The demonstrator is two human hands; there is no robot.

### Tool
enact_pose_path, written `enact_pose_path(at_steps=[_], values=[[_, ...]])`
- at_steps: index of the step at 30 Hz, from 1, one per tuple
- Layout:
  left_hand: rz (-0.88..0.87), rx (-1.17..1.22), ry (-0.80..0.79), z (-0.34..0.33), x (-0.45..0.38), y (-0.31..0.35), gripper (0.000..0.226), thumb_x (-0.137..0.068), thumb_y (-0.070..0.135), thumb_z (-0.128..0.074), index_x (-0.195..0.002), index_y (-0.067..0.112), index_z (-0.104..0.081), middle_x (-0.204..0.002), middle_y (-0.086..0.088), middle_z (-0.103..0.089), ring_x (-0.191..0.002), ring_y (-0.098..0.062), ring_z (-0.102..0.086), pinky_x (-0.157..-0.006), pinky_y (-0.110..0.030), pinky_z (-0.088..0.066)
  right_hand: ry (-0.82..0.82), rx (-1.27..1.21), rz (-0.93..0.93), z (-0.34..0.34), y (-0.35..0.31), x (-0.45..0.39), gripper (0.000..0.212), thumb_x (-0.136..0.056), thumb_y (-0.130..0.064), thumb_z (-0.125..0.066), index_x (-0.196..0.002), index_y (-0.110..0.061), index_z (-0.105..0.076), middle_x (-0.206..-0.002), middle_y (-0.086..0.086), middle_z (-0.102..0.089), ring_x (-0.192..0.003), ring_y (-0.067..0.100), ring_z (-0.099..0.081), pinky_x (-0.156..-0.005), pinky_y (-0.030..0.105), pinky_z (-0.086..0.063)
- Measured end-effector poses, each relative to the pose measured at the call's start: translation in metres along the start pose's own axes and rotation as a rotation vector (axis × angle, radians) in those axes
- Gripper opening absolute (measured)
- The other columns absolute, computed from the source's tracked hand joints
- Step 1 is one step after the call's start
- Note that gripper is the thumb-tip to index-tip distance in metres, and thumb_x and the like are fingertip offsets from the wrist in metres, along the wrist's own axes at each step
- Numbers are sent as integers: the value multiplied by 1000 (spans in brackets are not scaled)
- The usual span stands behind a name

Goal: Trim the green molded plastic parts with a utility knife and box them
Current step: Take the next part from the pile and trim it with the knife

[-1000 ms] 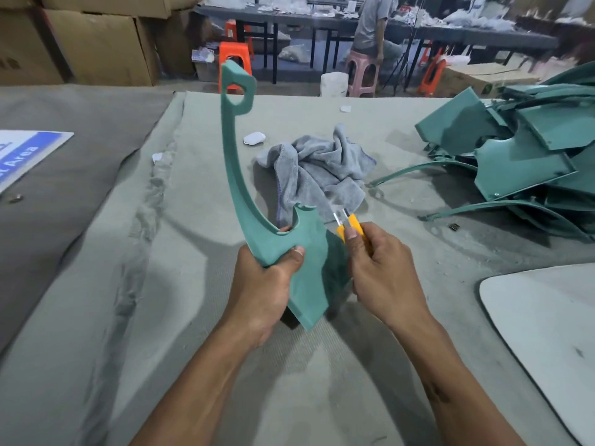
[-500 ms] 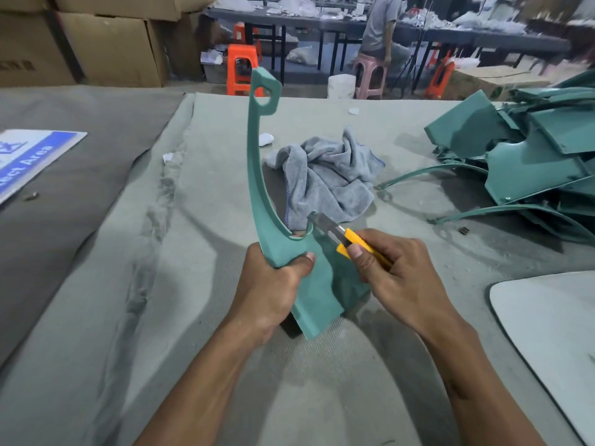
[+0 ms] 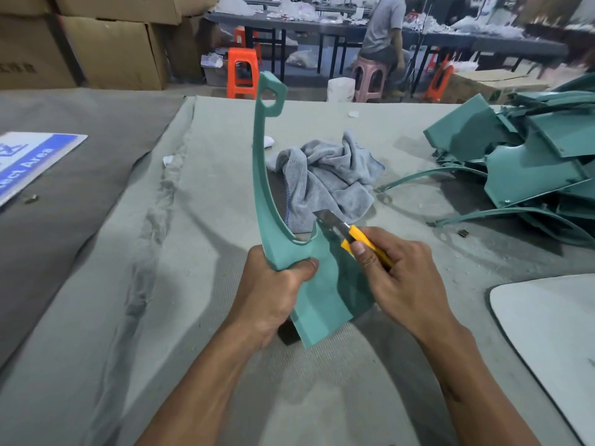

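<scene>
In the centre of the frame the left hand [image 3: 273,288] grips a green molded part [image 3: 325,291] at its wide lower body, thumb pressed across the front face and fingers curled behind. The part stands upright, its bottom corner near the grey-covered table [image 3: 161,317], and its thin curved arm rises toward the upper middle of the frame, ending in a looped tip. Just right of it, the right hand [image 3: 402,278] pinches a yellow utility knife [image 3: 351,235], fingers curled round the handle. The extended blade points up and left, its tip at the notch on the part's upper edge. Behind lies a crumpled grey cloth [image 3: 331,178]. At the right edge sits a pile of green parts [image 3: 528,165].
</scene>
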State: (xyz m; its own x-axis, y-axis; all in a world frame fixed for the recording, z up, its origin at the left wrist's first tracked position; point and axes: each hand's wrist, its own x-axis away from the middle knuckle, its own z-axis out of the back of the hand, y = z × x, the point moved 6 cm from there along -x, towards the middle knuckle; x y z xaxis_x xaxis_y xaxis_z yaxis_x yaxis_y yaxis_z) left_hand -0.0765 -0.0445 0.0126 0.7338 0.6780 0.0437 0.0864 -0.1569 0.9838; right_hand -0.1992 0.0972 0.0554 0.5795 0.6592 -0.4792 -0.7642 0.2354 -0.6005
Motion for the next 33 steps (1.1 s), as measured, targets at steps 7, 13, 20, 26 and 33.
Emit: enact_pose_path(at_steps=[7, 13, 20, 26, 33], values=[[-38, -4, 85, 3, -2, 2, 20, -74, 18, -73, -88, 30, -80, -91, 0, -80, -86, -21, -77, -77, -39, -61, 5, 112, -30, -2, -9, 2, 20, -105, -41, -58, -106, -28, -73, -53, -8, -53, -49, 16, -52, -45, 33, -39], [-141, -54, 238, 12, -2, 10, 12, -88, 8, -75, -84, 19, -75, -78, -4, -77, -71, -15, -74, -60, -36, -59, -61, 84, -62, -27, -43, 12, 48, -104, -59, -37, -100, -23, -69, -56, -6, -50, -55, 19, -52, -54, 41, -43], [-196, -46, 253, 12, 0, 14, 12, -87, 6, -78, -76, 10, -73, -71, -1, -75, -62, -9, -64, -53, -27, -52, -69, 92, -143, -30, -49, 14, 47, -101, -59, -37, -94, -22, -66, -54, -3, -45, -53, 19, -48, -52, 45, -41], [-214, -106, 195, 7, 5, 18, 7, -73, 17, -74, -79, 14, -73, -76, -15, -73, -63, -12, -61, -55, -37, -54, -134, -38, -183, -33, -47, 16, 47, -99, -59, -40, -84, -22, -65, -62, -12, -53, -58, 18, -45, -54, 40, -36], [-180, -158, 225, 9, 4, 12, 7, -85, 9, -78, -79, 12, -74, -74, -8, -76, -63, -12, -68, -58, -44, -59, -81, 86, -198, -26, -46, 14, 48, -100, -59, -37, -93, -23, -67, -57, -1, -50, -60, 25, -51, -58, 49, -44]])
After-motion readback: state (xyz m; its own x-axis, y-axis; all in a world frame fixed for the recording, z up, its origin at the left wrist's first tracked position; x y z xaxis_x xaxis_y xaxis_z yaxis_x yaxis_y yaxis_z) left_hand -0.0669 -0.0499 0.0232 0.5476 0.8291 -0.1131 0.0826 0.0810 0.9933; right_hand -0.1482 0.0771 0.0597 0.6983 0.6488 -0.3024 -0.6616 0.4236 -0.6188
